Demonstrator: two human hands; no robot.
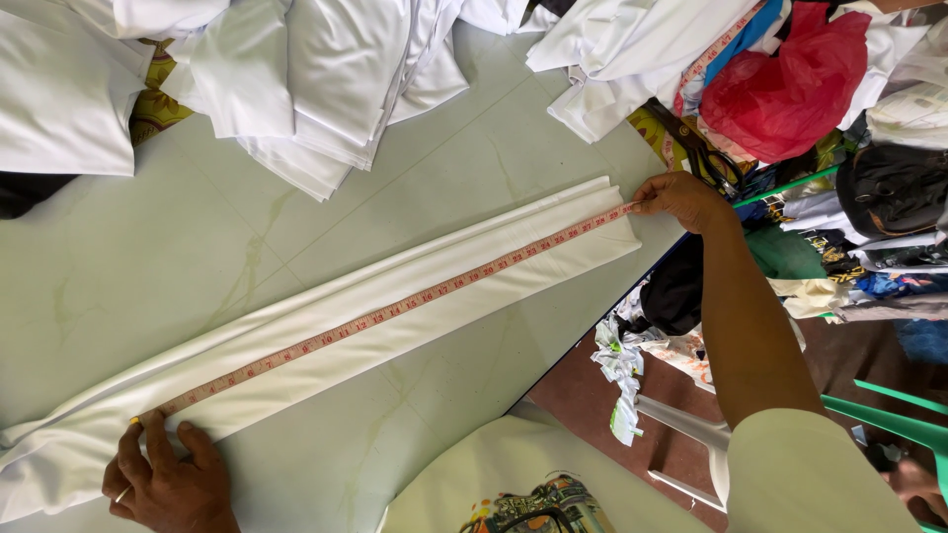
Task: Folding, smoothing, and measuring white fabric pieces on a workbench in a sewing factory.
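Observation:
A long folded strip of white cloth (326, 336) lies slantwise across the pale table (148, 257). An orange measuring tape (395, 308) is stretched along its length. My left hand (168, 479) presses the tape's near end flat on the cloth with spread fingers at the lower left. My right hand (681, 199) pinches the tape's far end at the strip's upper right end, near the table edge.
Piles of folded white fabric (296, 79) cover the table's far side. A red plastic bag (790, 79), black-handled scissors (706, 158) and mixed cloth heap at the upper right. Beyond the table edge are a white plastic chair (681, 424), scraps and green bars (879, 405).

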